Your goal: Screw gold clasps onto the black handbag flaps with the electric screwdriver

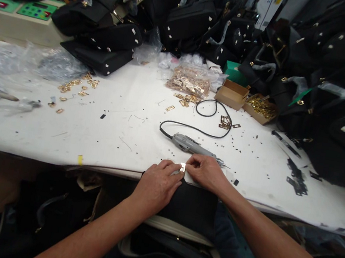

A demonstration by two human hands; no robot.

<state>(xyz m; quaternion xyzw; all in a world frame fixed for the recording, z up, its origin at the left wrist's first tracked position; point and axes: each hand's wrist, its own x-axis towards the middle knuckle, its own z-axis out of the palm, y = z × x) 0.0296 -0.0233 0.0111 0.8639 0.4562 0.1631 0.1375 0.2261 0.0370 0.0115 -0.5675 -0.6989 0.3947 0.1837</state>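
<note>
A black handbag (pixel 191 208) rests on my lap against the front edge of the white table (pixel 119 133). My left hand (pixel 155 185) presses on the bag's top edge, fingers pinched at a small shiny metal fitting (pixel 182 167). My right hand (pixel 206 171) meets it from the right, fingers closed on the same fitting and the bag's edge. A grey electric screwdriver (pixel 189 145) with a black cord lies on the table just beyond my hands.
Gold metal fittings lie loose (pixel 74 85), in a clear plastic bag (pixel 189 81) and in cardboard boxes (pixel 232 94). Stacks of black handbags (pixel 190 16) crowd the back and right. A beige machine with green panels (pixel 23 18) stands at the back left.
</note>
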